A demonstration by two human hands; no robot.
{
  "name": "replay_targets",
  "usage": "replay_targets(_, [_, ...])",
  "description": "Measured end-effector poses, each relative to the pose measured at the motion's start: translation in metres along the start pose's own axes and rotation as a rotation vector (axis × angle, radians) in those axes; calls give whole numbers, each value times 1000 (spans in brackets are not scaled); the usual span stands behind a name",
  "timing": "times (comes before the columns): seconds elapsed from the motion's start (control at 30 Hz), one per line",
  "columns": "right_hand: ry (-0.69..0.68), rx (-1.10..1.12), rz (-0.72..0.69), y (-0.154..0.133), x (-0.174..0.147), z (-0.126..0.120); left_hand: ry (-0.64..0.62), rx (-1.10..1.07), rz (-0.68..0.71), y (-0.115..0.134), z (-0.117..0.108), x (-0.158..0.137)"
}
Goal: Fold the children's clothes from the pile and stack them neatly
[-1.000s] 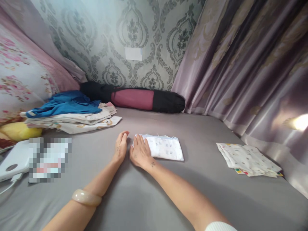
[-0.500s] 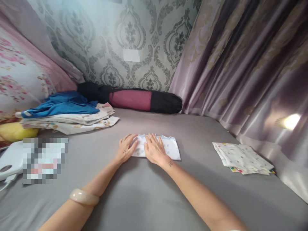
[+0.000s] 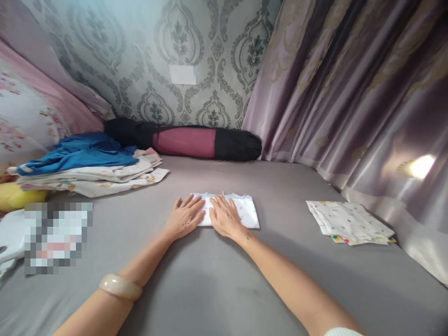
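Note:
A small folded white cloth [image 3: 249, 212] with a faint print and a light blue edge lies flat on the grey bed sheet [image 3: 217, 289]; it looks like a piece of clothing, but its kind is not clear. My left hand [image 3: 185, 217] rests palm down over its left end, fingers spread. On the middle of the cloth lies my right hand [image 3: 226, 216], also flat with the fingers apart. Both hands press on the fabric without gripping it, and they hide much of its left half and centre.
Folded white printed cloths [image 3: 350, 223] lie at the right by the curtain [image 3: 308, 93]. A pile of clothes [image 3: 91, 172] topped by a blue garment [image 3: 80, 151] is at the left. Behind are a long black and maroon bag [image 3: 185, 141] and a white device [image 3: 12, 233] at far left.
My left hand has shifted onto the cloth, its fingers now flatter and more spread. My right hand stays on the cloth. The whole view has turned slightly.

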State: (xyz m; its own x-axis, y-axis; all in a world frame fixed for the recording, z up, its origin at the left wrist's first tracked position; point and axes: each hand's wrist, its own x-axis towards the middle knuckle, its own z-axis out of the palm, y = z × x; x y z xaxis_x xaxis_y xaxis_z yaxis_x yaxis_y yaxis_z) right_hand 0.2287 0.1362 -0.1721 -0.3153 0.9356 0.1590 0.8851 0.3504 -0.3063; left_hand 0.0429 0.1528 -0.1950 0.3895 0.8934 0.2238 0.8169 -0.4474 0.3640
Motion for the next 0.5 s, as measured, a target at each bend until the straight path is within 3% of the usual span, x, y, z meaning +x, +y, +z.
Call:
replay_targets(0.17, [-49,63,29,10,-6,-9,-12,13,-11,2,-1,0])
replay_targets(0.5, [-55,-78,88,34,-21,-19,4,5,-12,0,2,1])
